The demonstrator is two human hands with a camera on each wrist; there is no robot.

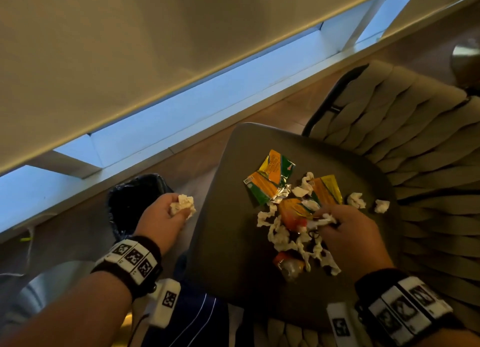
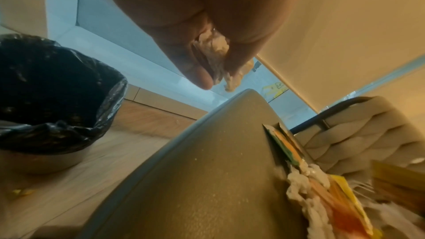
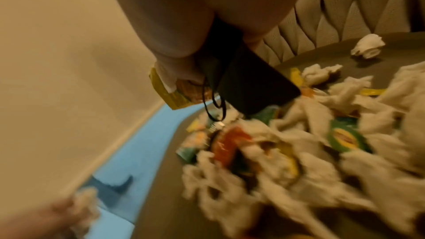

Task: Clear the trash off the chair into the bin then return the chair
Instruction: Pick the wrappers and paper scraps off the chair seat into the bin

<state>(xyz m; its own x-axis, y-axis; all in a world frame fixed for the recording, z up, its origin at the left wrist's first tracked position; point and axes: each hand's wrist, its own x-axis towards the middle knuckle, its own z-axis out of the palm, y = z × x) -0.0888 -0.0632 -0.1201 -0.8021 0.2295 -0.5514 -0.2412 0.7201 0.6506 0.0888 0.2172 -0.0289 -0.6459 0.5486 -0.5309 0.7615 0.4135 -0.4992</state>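
Note:
A grey chair seat carries a pile of trash: torn white tissue strips, orange-green foil wrappers and two small tissue balls. My left hand grips a crumpled white tissue off the seat's left edge, beside the black-lined bin. The left wrist view shows that tissue wedged between my fingers, the bin lower left. My right hand is down in the pile. In the right wrist view it pinches a yellow wrapper and a black flat item with a cord.
The chair's woven beige backrest rises on the right with a dark metal frame. A low window ledge and cream wall run behind. Wooden floor surrounds the bin. My leg in dark striped trousers is by the seat's front.

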